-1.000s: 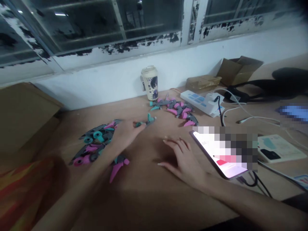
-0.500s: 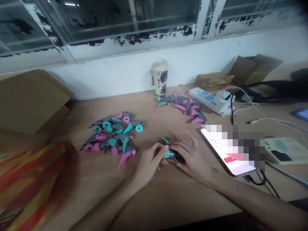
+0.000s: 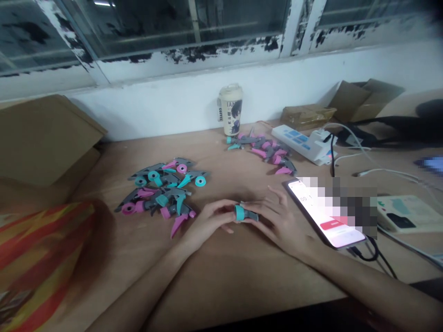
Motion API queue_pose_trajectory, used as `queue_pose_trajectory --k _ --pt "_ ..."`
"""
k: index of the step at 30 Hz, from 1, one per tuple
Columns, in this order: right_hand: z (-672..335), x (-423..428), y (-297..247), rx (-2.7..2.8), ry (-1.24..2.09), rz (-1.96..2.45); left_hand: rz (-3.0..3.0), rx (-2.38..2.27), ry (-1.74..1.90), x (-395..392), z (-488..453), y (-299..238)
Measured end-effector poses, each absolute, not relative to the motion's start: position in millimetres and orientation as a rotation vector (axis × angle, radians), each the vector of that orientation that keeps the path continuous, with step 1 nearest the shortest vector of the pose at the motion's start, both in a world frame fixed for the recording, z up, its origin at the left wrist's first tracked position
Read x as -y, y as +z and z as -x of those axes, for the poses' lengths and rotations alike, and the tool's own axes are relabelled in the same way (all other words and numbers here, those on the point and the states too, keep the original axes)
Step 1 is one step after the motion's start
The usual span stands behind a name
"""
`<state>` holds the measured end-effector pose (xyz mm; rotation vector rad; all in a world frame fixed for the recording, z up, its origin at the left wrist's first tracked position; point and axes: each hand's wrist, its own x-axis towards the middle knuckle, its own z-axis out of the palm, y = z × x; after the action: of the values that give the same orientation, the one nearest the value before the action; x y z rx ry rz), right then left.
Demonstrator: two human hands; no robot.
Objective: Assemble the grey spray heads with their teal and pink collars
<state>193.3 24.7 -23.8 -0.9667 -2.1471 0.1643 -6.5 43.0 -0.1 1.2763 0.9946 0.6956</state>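
Between my hands, above the wooden table, is a grey trigger spray head with a teal collar [image 3: 239, 213]. My left hand [image 3: 218, 215] is closed on it at the collar side, thumb and fingers pinching. My right hand [image 3: 273, 222] grips its grey body from the other side, with one finger raised; the trigger is hidden by the fingers. To the left lies a pile of spray heads [image 3: 162, 198] in grey with teal or pink collars and triggers. A second group of spray heads [image 3: 268, 150] lies farther back on the right.
A lidded coffee cup [image 3: 231, 110] stands against the wall. On the right are a white power strip [image 3: 301, 144], a lit phone [image 3: 328, 216], cables and a white box [image 3: 411, 214]. Cardboard [image 3: 44, 138] and a red-yellow striped bag [image 3: 44, 258] stand at the left.
The spray head has turned in my hands, so its teal collar now faces me more and its teal trigger no longer shows. Both hands keep hold and have shifted slightly.
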Motion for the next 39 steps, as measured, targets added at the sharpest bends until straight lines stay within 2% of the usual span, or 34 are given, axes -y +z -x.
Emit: queue_pose_trajectory --k 7,30,39 --pt "-196 -23 -25 2.15 0.196 0.902 -1.244 -0.922 0.622 -48 11 -4" --pt "-198 -23 -24 2.222 0.185 0.933 -1.333 -1.004 0.725 -34 2 -7" --pt "-198 -23 -20 2.126 0.255 0.9 -1.28 -0.95 0.595 -44 7 -1"
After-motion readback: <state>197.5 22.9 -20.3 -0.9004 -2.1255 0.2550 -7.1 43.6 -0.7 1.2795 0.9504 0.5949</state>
